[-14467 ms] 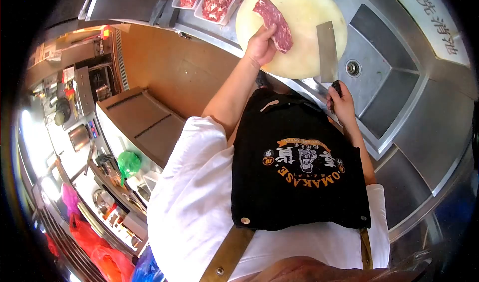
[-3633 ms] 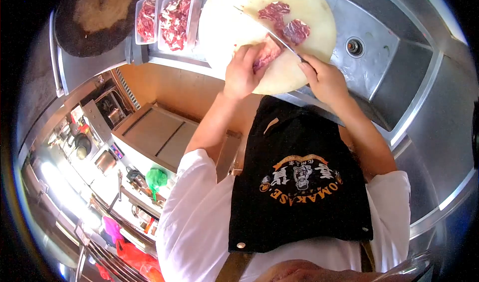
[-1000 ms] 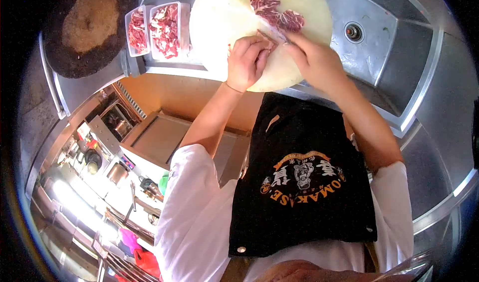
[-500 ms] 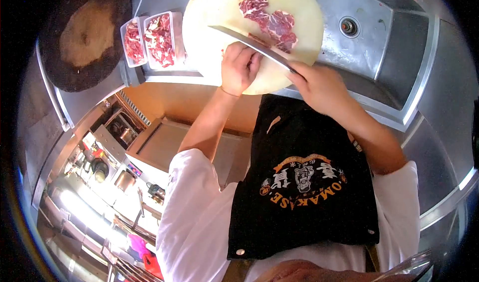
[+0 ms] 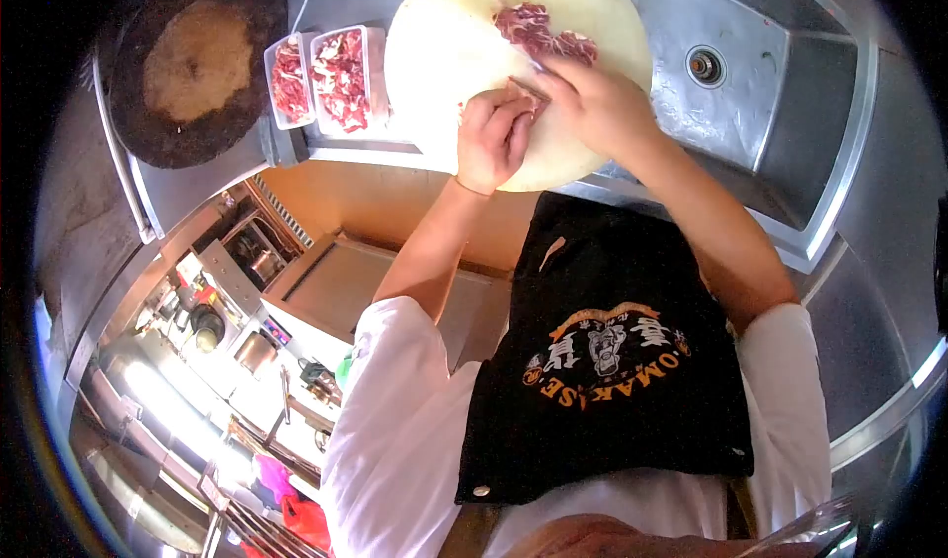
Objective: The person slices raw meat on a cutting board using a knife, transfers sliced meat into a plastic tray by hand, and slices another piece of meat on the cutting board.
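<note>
Over the round pale cutting board [image 5: 434, 74], my left hand [image 5: 491, 143] is closed, with curled fingers on a small piece of meat [image 5: 538, 105] that is mostly covered. Beside it, my right hand [image 5: 607, 109] is closed around the knife, whose handle is hidden in the hand. Only a short dark strip, apparently the knife blade [image 5: 525, 88], shows between the hands, strongly foreshortened. Larger marbled red meat [image 5: 528, 27] lies just beyond my right fingers, partly hidden by them.
Two clear plastic containers [image 5: 376, 79] of cut meat stand left of the board. Farther left is a large dark round block [image 5: 197, 64] with a worn tan middle. A metal sink [image 5: 731, 114] with a drain lies to the right. Below left are kitchen shelves and equipment.
The knife has turned from lying broadly across the board to a foreshortened angle. My right hand has moved up and forward, toward the larger meat. The whole view has shifted slightly.
</note>
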`<state>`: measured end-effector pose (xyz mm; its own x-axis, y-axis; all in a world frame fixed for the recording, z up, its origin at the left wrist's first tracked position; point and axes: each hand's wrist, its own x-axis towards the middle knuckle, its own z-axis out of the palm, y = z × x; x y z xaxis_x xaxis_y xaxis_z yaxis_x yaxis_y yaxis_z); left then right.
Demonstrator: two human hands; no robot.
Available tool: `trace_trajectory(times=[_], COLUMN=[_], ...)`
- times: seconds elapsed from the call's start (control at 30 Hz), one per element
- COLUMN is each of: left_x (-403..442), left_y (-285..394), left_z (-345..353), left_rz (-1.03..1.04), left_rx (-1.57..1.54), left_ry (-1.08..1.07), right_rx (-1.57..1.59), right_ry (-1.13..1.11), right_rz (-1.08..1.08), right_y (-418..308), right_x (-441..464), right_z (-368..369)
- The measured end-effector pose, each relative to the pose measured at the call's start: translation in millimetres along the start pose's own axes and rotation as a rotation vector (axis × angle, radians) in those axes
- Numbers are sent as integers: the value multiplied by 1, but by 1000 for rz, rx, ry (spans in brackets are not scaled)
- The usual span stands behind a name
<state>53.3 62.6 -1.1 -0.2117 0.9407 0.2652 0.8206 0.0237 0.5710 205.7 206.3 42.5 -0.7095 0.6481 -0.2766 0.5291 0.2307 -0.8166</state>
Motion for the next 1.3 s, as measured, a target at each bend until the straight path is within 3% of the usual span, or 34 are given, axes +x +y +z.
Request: trace_trajectory(times=[0.1, 0.2, 0.4, 0.67, 0.77, 0.9, 1.0, 1.13, 1.17, 1.3], left_x=[0, 5, 9, 3, 7, 4, 3, -2, -3, -3], left_y=[-2, 1, 1, -1, -2, 0, 4, 4, 5, 3], left_z=[3, -2, -2, 1, 0, -6, -11, -3, -4, -3], left_rz=[28, -18, 11, 2, -7, 29, 25, 1, -27, -28], left_rx=[-35, 40, -24, -14, -18, -24, 17, -52, -2, 44], left_ry=[33, -50, -8, 32, 13, -1, -14, 35, 7, -6], right_rx=[-95, -91, -129, -105, -188, 5, 26, -138, -175, -172], right_ry=[-198, -136, -232, -195, -265, -41, 92, -272, -260, -223], right_rz=[5, -33, 15, 18, 42, -121, -84, 98, 7, 18], right_y=[10, 12, 4, 25, 33, 19, 14, 4, 10, 12], right_x=[-65, -112, -62, -120, -57, 44, 21, -69, -90, -113], right_z=[-35, -51, -23, -53, -7, 42, 13, -50, -54, -54])
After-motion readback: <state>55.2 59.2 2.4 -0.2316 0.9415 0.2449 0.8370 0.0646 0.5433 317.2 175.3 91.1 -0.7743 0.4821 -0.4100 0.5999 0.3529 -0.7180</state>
